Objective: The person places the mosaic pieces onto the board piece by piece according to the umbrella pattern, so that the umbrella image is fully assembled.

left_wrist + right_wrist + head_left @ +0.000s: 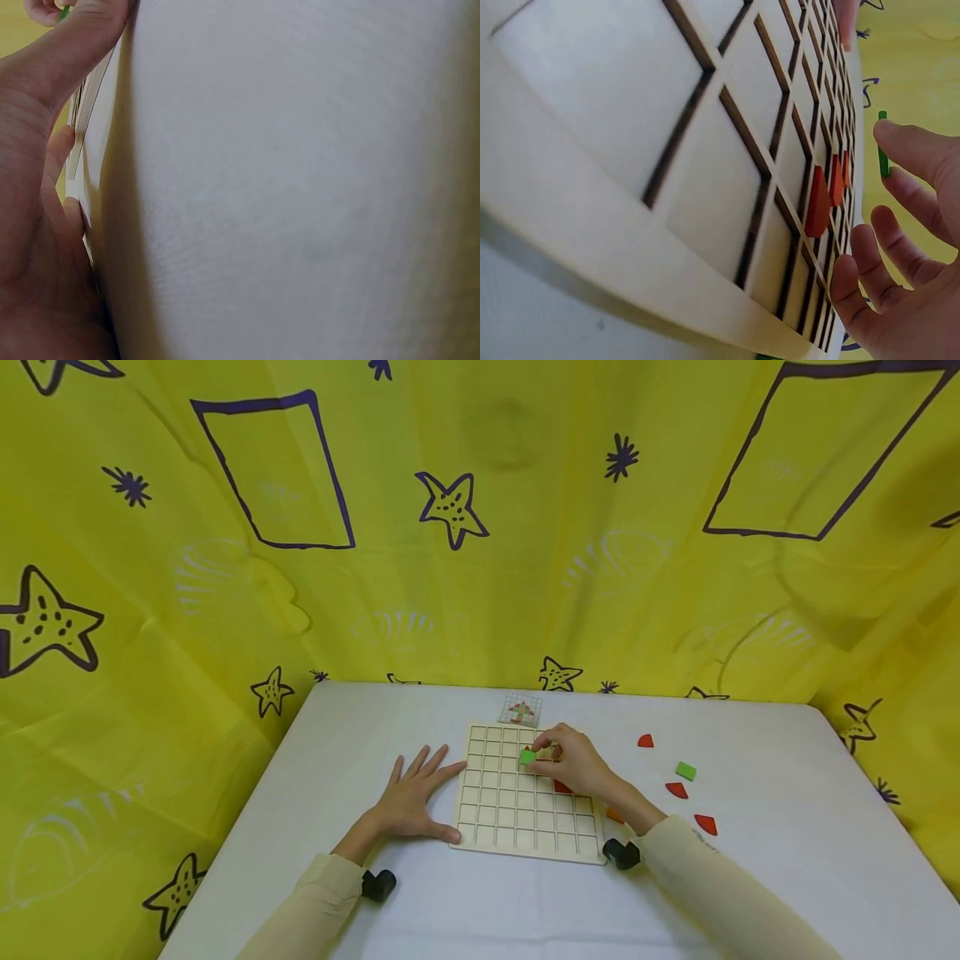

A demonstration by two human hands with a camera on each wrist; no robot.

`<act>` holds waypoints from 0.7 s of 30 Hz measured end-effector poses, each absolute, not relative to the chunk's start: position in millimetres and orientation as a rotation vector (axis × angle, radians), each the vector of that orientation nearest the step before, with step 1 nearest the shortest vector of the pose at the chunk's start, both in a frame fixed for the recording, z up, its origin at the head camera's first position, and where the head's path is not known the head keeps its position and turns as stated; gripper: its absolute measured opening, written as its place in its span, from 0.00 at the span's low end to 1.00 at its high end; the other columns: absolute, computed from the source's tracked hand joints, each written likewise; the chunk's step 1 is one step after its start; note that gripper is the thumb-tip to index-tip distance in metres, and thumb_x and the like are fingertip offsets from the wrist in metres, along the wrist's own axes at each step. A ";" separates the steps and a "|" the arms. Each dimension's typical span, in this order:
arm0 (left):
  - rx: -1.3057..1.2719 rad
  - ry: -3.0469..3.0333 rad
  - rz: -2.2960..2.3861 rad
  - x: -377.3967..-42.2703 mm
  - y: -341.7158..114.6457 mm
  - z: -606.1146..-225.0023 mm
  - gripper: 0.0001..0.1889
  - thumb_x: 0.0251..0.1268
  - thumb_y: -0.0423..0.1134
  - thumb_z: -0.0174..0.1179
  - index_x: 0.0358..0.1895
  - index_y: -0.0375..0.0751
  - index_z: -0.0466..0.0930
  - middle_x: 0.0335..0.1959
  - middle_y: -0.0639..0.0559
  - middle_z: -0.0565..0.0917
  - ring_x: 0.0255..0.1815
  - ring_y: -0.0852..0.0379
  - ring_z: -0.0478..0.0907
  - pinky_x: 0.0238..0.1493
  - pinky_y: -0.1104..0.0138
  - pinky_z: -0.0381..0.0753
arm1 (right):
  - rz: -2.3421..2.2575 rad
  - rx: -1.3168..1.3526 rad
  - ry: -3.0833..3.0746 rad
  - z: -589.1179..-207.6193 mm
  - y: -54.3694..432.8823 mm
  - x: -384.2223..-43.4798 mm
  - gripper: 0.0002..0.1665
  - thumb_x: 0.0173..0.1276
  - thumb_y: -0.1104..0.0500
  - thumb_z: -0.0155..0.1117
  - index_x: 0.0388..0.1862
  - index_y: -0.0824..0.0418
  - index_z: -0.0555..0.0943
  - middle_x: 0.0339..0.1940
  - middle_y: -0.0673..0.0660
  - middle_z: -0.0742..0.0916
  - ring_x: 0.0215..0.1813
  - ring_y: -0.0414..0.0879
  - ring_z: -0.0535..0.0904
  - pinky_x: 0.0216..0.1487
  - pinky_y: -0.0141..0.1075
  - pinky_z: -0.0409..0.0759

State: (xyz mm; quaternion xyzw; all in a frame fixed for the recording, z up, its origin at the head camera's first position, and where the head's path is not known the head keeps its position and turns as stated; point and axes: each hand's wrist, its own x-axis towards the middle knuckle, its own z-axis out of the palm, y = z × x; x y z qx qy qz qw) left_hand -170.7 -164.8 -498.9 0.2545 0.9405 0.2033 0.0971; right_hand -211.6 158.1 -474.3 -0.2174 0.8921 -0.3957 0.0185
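A pale wooden grid board (498,835) with square recesses lies on the white table. Over its upper part my right hand (576,764) pinches a green tile (528,757) between thumb and index finger; in the right wrist view the tile (883,144) is seen edge-on, held off the board. Red pieces (819,202) sit in the board's cells, one red piece (562,787) partly under the right hand. My left hand (411,797) rests with fingers spread on the table at the board's left, thumb and index fingertips at its edge.
A small transparent pattern card (521,709) stands behind the board. To the right lie red quarter-round pieces (677,790), a green rectangular tile (686,770) and an orange piece (615,815) half hidden by the right forearm. A yellow curtain (510,585) surrounds the table.
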 end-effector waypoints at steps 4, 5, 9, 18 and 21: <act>0.742 2.777 0.600 -170.6 -164.6 -498.1 0.60 0.42 0.69 0.77 0.82 0.57 0.59 0.85 0.44 0.46 0.85 0.37 0.35 0.75 0.32 0.28 | -1.207 -0.638 2.794 -477.6 154.7 -211.6 0.12 0.62 0.58 0.79 0.42 0.60 0.87 0.42 0.58 0.83 0.35 0.46 0.72 0.36 0.37 0.71; 0.736 2.773 0.592 -170.6 -164.6 -497.7 0.60 0.43 0.70 0.77 0.82 0.58 0.58 0.85 0.45 0.46 0.85 0.38 0.34 0.75 0.33 0.27 | -1.198 -0.623 2.799 -478.1 153.9 -211.7 0.12 0.62 0.59 0.79 0.42 0.59 0.87 0.42 0.57 0.83 0.34 0.46 0.71 0.36 0.37 0.70; 0.738 2.779 0.594 -171.0 -164.0 -498.0 0.60 0.42 0.70 0.77 0.82 0.58 0.59 0.85 0.45 0.46 0.85 0.37 0.35 0.75 0.33 0.27 | -1.159 -0.584 2.813 -480.1 152.1 -211.5 0.12 0.62 0.58 0.79 0.43 0.59 0.87 0.42 0.56 0.83 0.35 0.46 0.71 0.36 0.36 0.70; 0.744 2.783 0.624 -170.5 -164.5 -497.7 0.61 0.41 0.69 0.78 0.82 0.57 0.59 0.85 0.45 0.47 0.85 0.37 0.36 0.75 0.32 0.28 | -1.068 -0.617 2.851 -481.7 150.2 -209.8 0.13 0.61 0.58 0.80 0.42 0.62 0.87 0.39 0.56 0.81 0.36 0.47 0.71 0.38 0.39 0.72; 0.756 2.792 0.626 -170.6 -164.5 -498.8 0.61 0.41 0.69 0.78 0.82 0.56 0.59 0.85 0.44 0.47 0.84 0.36 0.37 0.75 0.32 0.29 | -1.032 -0.636 2.872 -482.5 149.2 -209.3 0.13 0.61 0.58 0.80 0.41 0.62 0.87 0.39 0.56 0.81 0.37 0.47 0.71 0.39 0.39 0.72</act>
